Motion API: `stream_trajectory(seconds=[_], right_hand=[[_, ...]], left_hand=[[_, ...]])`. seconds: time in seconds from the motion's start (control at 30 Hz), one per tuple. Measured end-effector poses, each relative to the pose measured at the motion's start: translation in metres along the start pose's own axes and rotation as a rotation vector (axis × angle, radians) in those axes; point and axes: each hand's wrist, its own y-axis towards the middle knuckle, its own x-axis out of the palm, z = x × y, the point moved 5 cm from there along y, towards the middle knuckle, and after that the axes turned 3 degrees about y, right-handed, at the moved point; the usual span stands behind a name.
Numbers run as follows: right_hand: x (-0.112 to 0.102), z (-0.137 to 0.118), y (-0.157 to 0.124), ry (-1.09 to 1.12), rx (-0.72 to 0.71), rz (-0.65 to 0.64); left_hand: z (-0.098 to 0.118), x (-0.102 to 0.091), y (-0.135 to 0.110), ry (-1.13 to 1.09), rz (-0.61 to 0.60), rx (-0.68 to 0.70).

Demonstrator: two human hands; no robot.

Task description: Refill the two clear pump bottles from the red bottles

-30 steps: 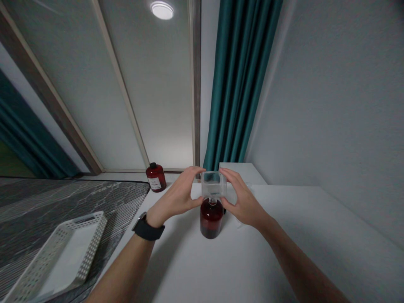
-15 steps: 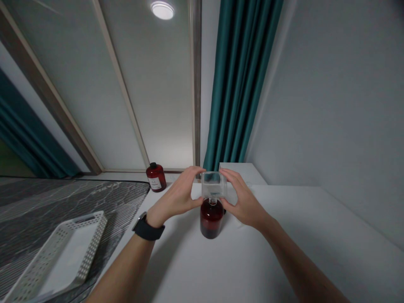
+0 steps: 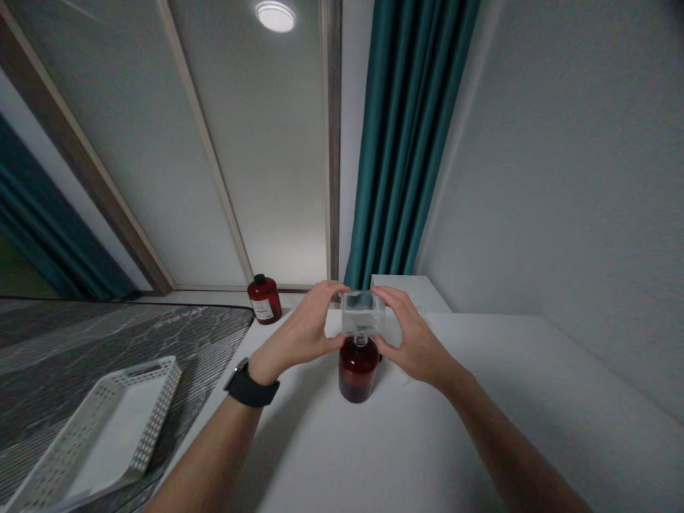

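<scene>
A small clear square container is held tipped over the mouth of a dark red bottle that stands upright on the white table. My left hand, a black watch on its wrist, grips the container's left side. On the container's right side sits my right hand, fingers curled against it. The container's spout or lower edge meets the bottle's neck; whether anything flows I cannot tell.
A second dark red bottle with a black cap and white label stands at the back left. A white perforated basket lies on the dark grey patterned surface at the left. Teal curtains hang behind, and a white wall rises on the right.
</scene>
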Motion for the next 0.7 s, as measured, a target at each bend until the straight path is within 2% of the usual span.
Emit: stream_trajectory(seconds=[0.7], right_hand=[[-0.0011, -0.0038, 0.0002, -0.025, -0.051, -0.003]], left_hand=[[0.0059, -0.0031, -0.0019, 0.03, -0.008, 0.037]])
